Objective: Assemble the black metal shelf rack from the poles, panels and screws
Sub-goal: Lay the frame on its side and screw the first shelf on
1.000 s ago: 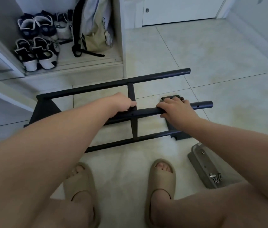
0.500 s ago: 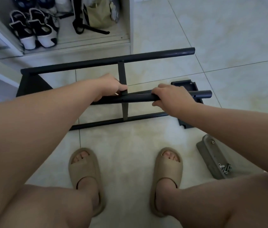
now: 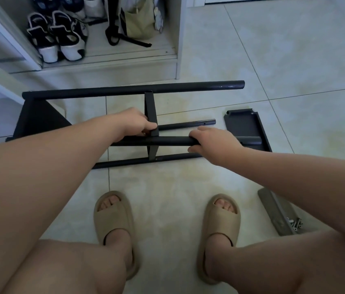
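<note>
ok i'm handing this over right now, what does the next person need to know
left hand: fingers curled at the near corner of the middle panel.
right hand: grips the raised pole.
The part-built rack lies on its side on the floor, with an end panel at its left.
A loose panel lies flat by the rack's free ends. The screws sit in a tray on the right.
Done: end and middle panels are on.
Left: fit and screw the loose panel. Whether the existing joints are tight can't be seen.
</note>
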{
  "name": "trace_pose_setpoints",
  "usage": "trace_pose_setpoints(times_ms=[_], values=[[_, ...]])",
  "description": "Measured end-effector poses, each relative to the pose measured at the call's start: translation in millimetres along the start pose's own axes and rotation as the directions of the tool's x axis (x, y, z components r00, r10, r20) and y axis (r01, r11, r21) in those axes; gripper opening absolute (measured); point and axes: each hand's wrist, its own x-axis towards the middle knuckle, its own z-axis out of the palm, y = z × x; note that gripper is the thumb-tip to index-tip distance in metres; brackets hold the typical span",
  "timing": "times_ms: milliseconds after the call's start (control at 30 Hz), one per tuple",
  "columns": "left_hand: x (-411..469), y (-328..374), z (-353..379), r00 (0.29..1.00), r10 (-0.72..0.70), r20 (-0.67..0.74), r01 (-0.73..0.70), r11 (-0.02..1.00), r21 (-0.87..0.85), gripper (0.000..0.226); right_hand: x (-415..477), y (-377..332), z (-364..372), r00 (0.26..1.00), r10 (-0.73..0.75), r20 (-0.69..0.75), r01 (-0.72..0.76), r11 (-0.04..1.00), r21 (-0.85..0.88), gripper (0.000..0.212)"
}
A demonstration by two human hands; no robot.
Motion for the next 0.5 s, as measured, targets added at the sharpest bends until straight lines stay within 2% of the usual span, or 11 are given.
trace_pose_setpoints(times_ms=[133,233,367,500], values=[[4,5,10,1.0,0.018,0.021,-0.017,0.999,-0.044,0.025,-8,19,2,1.0,-0.002,0.013,0.003,0.998,-0.057,0.033],[7,16,25,0.999,0.034,0.013,-0.034,0.998,-0.055,0.024,-16,37,0,0.999,0.018,0.026,-0.017,0.999,-0.049,0.031],[12,40,51,0.998,0.064,-0.006,-0.064,0.996,-0.064,0.034,-28,68,-4,0.999,0.05,0.02,-0.05,0.999,-0.019,0.029],[17,72,79,0.993,0.115,0.015,-0.115,0.993,-0.01,0.036,-41,106,-6,0.996,0.084,-0.02,-0.084,0.996,-0.003,0.026]])
